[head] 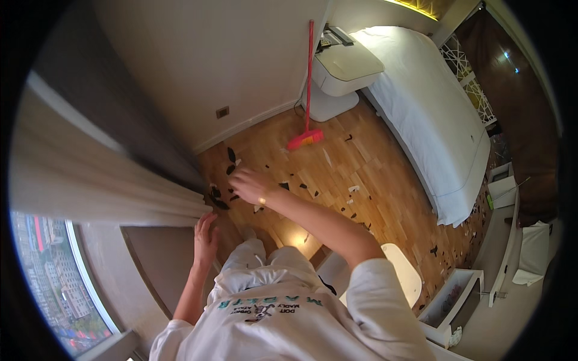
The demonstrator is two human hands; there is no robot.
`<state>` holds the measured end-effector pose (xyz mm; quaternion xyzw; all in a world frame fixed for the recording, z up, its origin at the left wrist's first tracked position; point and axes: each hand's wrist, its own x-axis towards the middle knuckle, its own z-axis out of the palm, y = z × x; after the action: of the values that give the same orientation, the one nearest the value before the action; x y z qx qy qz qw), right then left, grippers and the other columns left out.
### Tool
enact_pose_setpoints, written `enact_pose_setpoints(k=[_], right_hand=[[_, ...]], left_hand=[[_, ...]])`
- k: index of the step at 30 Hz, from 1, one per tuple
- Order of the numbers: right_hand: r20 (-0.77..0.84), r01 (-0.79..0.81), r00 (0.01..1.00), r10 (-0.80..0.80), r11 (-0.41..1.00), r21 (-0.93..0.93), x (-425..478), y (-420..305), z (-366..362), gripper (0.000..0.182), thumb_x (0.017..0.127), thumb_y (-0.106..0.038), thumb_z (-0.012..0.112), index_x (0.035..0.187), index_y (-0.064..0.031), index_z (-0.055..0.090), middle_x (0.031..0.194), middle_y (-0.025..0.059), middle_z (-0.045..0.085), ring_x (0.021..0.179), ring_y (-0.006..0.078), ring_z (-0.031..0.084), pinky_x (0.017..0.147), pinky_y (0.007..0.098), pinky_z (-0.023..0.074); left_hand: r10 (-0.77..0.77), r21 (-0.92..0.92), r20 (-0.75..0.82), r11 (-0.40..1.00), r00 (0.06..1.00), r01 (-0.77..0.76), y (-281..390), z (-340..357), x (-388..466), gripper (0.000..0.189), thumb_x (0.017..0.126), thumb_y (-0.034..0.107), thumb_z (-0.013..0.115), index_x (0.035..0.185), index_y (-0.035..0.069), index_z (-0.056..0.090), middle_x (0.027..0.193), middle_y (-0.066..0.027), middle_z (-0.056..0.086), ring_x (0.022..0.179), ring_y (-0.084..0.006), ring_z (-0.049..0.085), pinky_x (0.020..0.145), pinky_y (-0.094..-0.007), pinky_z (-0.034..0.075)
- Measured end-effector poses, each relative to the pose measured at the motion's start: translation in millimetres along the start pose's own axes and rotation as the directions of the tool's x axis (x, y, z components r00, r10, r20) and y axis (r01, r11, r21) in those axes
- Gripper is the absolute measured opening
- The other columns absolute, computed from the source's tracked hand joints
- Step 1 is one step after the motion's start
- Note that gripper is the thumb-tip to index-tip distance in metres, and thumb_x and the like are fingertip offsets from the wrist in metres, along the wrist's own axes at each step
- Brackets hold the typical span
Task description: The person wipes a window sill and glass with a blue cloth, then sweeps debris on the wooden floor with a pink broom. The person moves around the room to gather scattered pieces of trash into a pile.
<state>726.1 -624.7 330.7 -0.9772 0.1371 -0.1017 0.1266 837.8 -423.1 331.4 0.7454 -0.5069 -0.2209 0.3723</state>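
Note:
My right hand reaches out over the wooden floor; it is blurred, and whether anything is in its fingers is unclear. Dark scraps and white bits lie on the floor around it. Beside the lower edge of the light curtain is my left hand, with its fingers apart and nothing seen in it. Farther off, a broom with a red handle and red head stands upright near the wall.
A bed with a white sheet and a white nightstand stand at the upper right. An open white drawer juts out at the lower right, near a pale chair seat. The window is at the lower left. More scraps lie along the bed's foot.

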Motion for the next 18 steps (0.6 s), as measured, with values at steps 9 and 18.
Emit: enact_pose_setpoints(k=[9, 18], right_hand=[[-0.027, -0.629, 0.756, 0.654, 0.738, 0.243, -119, 157, 26, 0.027, 0.075, -0.022, 0.054, 0.098, -0.0076, 0.054, 0.088, 0.0113, 0.057, 0.088, 0.0285, 0.051, 0.076, 0.0364, 0.0406], [-0.099, -0.710, 0.419, 0.902, 0.394, 0.583, -159, 363, -4, 0.027, 0.078, -0.024, 0.050, 0.093, -0.0030, 0.057, 0.089, 0.0141, 0.060, 0.083, 0.0267, 0.058, 0.074, 0.0341, 0.0441]], left_hand=[[0.362, 0.034, 0.392, 0.913, 0.846, -0.406, 37, 49, 227, 0.030, 0.076, 0.005, 0.051, 0.106, 0.005, 0.048, 0.113, -0.0144, 0.043, 0.108, -0.0318, 0.039, 0.089, -0.0389, 0.033], [0.417, -0.098, 0.318, 0.908, 0.852, -0.408, 121, 211, 463, 0.028, 0.082, 0.009, 0.046, 0.110, 0.005, 0.045, 0.114, -0.0119, 0.044, 0.108, -0.0256, 0.041, 0.089, -0.0349, 0.034]])
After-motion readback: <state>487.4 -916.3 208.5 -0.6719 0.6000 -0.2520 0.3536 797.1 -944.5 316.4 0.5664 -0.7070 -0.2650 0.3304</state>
